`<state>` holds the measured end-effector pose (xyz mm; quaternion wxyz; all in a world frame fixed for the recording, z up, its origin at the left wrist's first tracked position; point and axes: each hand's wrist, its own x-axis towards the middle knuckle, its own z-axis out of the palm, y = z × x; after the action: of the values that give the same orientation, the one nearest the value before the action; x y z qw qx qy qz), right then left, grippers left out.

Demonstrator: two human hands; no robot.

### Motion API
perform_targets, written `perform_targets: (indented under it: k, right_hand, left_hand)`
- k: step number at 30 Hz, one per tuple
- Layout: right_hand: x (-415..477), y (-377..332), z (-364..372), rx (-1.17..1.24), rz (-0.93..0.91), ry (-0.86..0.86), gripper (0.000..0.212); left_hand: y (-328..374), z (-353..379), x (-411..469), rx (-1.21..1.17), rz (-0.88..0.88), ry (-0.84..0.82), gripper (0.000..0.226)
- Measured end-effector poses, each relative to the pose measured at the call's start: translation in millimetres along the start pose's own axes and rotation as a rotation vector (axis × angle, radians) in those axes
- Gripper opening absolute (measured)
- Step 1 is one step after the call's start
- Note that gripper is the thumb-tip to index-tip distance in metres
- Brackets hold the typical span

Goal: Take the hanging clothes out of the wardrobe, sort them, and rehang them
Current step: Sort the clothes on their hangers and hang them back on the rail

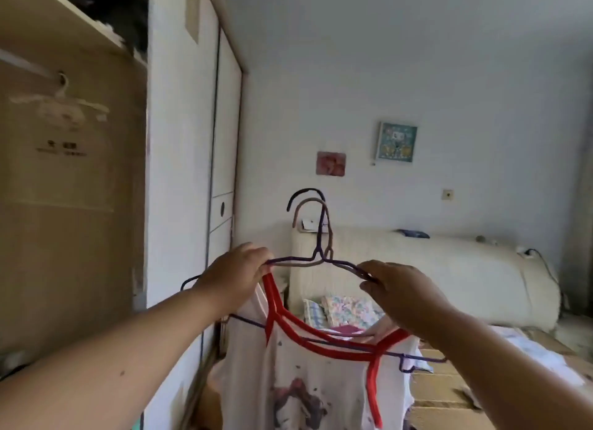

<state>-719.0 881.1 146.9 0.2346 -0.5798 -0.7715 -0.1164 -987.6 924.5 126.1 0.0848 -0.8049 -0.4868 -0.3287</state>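
I hold up two wire hangers together, one purple [322, 224] and one tan [308, 205], hooks upward. My left hand [236, 274] pinches their left shoulder along with a red strap. My right hand [402, 290] grips the right shoulder. A white sleeveless top with red trim [308, 375] and a printed figure hangs below them. To the left stands the open wardrobe [73, 179], where a clear garment cover hangs on a pale hanger [64, 92] from the rail.
White wardrobe doors [192, 160] stand just left of the hangers. Beyond lies a bed with a cream padded headboard [433, 269], floral pillows [346, 311] and scattered clothes. Two pictures [397, 142] hang on the far wall.
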Motion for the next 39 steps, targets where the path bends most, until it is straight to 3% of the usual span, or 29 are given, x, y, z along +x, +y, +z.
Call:
perform_targets:
  k: [6, 16, 22, 27, 29, 31, 33, 36, 39]
  right_hand:
    - [74, -75, 28, 0.224, -0.076, -0.095, 0.02]
    - [183, -194, 79, 0.446, -0.28, -0.13, 0.023]
    - [244, -249, 100, 0.62, -0.408, -0.173, 0.027]
    - [298, -288, 126, 0.793, -0.456, -0.202, 0.022]
    - [317, -302, 136, 0.832, -0.491, -0.218, 0.022]
    - [337, -315, 142, 0.867, -0.542, -0.232, 0.024]
    - [355, -328, 146, 0.888, -0.615, -0.233, 0.023]
    - [379, -343, 151, 0.958, -0.711, -0.267, 0.016]
    - [395, -356, 156, 1.007, -0.801, -0.321, 0.016]
  left_hand:
    - [-96, -49, -16, 0.091, -0.161, 0.136, 0.017]
    - [-226, -114, -14, 0.399, -0.261, 0.373, 0.027]
    - [-276, -138, -10, 0.494, -0.443, 0.425, 0.022]
    - [-290, -137, 10, 0.625, -0.576, 0.619, 0.03]
    - [-286, -137, 24, 0.567, -0.698, 0.694, 0.02]
    - [-275, -136, 43, 0.346, -0.894, 0.71, 0.007]
    - [-268, -136, 60, 0.14, -1.022, 0.619, 0.03]
    - [-274, -130, 85, -0.155, -1.031, 0.688, 0.032]
    - [-292, -134, 102, -0.259, -1.015, 0.829, 0.028]
